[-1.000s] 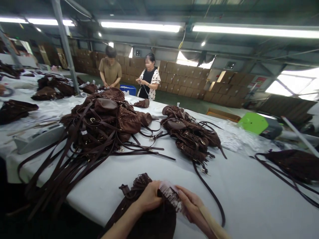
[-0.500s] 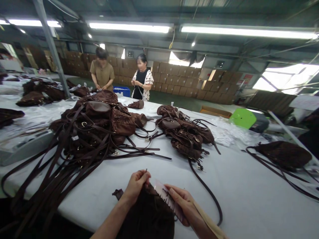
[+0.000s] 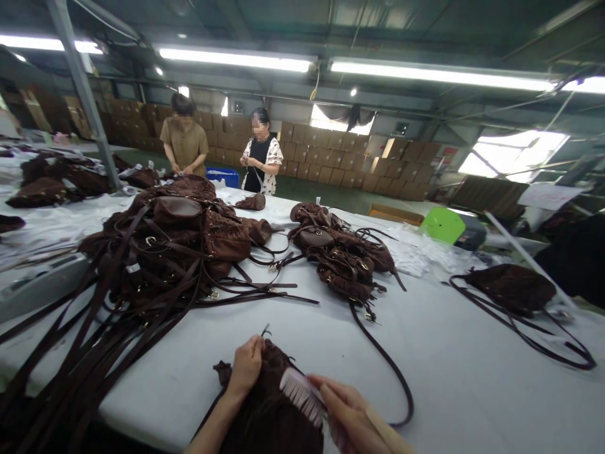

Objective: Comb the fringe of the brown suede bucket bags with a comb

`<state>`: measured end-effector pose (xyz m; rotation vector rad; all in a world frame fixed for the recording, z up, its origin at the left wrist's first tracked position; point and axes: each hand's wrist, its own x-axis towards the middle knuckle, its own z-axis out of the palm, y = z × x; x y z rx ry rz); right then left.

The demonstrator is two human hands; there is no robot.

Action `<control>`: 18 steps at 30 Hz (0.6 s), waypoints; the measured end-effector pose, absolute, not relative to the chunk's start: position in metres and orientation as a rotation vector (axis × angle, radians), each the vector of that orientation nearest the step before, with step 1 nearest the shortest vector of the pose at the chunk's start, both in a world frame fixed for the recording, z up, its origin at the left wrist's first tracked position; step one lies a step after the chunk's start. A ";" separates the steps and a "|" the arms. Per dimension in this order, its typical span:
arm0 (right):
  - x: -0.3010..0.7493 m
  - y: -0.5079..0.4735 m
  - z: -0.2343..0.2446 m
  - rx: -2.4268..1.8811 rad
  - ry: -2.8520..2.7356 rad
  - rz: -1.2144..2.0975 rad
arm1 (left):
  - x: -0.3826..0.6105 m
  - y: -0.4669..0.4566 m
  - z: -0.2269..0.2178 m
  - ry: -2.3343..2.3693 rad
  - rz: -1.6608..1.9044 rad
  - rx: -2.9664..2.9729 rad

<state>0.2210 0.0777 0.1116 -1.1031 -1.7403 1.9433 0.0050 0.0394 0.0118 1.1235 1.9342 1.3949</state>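
A dark brown fringed suede bag [image 3: 271, 413] lies at the near edge of the white table [image 3: 454, 372], right in front of me. My left hand [image 3: 246, 369] pinches the bag's top edge, fingers closed on it. My right hand [image 3: 347, 416] grips a brush with pale bristles [image 3: 300, 391], whose bristles rest on the bag's suede. The bag's long strap [image 3: 387, 362] loops off to the right across the table.
A big heap of brown bags and straps [image 3: 174, 239] fills the left of the table, with a smaller pile [image 3: 343, 252] in the middle. One more bag [image 3: 513, 287] lies at right. Two people [image 3: 258, 157] work at the far end. Cardboard boxes [image 3: 359, 167] line the back wall.
My left hand has shifted from flat on the bag to pinching its top edge. The brush has slid down toward me over the suede. My view has swung slightly right.
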 end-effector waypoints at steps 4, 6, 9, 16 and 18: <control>0.252 0.080 0.115 -1.207 -1.682 1.761 | -0.014 0.034 0.013 1.638 1.350 1.145; 0.257 0.084 0.124 -1.297 -1.587 1.725 | -0.010 0.031 0.028 1.444 1.404 1.107; 0.255 0.088 0.131 -1.324 -1.553 1.726 | -0.001 0.026 0.045 1.366 1.511 0.958; 0.257 0.097 0.101 -1.366 -1.841 1.515 | -0.011 -0.005 0.037 1.363 1.697 0.591; 0.257 0.098 0.101 -1.347 -2.004 1.428 | -0.017 -0.015 0.037 1.368 1.732 0.553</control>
